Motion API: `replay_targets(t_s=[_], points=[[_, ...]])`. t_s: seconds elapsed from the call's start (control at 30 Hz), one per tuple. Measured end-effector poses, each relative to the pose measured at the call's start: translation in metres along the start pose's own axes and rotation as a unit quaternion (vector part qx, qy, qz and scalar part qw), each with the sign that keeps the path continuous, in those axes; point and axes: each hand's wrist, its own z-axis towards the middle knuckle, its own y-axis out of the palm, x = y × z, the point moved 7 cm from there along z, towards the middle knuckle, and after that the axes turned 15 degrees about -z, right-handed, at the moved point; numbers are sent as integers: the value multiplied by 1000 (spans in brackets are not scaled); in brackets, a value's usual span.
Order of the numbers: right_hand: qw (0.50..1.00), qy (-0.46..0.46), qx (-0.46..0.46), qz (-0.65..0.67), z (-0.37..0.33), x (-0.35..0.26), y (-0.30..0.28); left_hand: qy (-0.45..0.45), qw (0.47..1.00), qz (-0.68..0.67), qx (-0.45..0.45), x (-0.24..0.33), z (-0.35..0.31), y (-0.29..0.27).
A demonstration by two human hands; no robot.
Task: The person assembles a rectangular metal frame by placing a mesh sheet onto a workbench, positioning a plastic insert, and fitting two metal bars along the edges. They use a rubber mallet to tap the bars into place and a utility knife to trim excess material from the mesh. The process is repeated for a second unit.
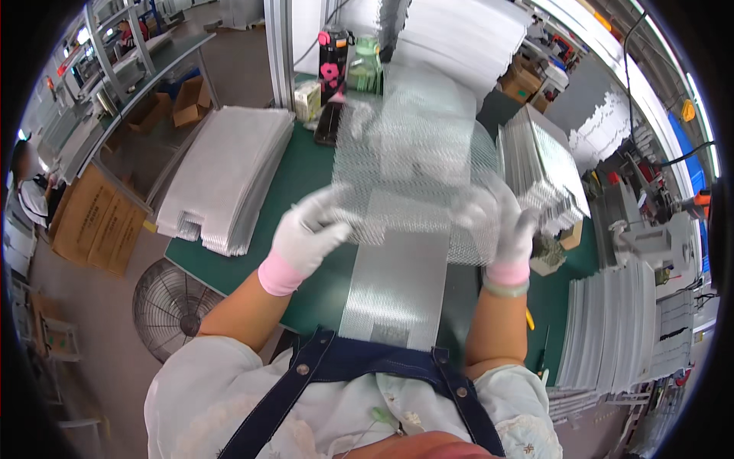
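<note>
A thin, see-through silver mesh sheet (417, 205) is held up over the bench, somewhat blurred by motion. My left hand (302, 237), in a white glove with a pink cuff, grips its left edge between thumb and fingers. At the right edge, my gloved right hand (511, 233) has hold of the sheet too, its fingers partly smeared. Below the mesh, a flat ridged silver panel (394, 291) lies lengthwise in front of me, its near end close to my apron. The mesh partly covers the panel's far end.
A stack of pale panels (229, 168) stands on the green bench (313, 306) at left. More stacks stand at right (539, 168) and lower right (612, 329). A black flowered bottle (333, 65), green jar (365, 69) and phone (328, 124) sit behind. A floor fan (172, 310) is left.
</note>
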Motion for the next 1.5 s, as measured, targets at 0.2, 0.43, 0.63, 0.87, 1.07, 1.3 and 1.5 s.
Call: replay_targets(t_s=[0.2,0.43,0.63,0.87,1.07,1.3,1.5], points=[[974,29,193,-119,-165,-21,-48,-122,928,250,-248,-27,23,17],[957,-12,246,-150,-239,-27,-55,-73,885,441,128,-84,192,-22],[938,44,323,-121,-290,-25,-78,185,840,508,57,-11,205,80],[932,90,330,-119,-280,-13,-78,87,825,540,144,-24,281,5],[914,77,323,-232,-269,-14,-71,225,673,692,133,-13,232,43],[909,63,295,-288,-222,-15,-28,-205,968,35,-143,-69,-11,84],[883,149,313,-316,-209,25,17,109,850,513,-50,-66,-64,53]])
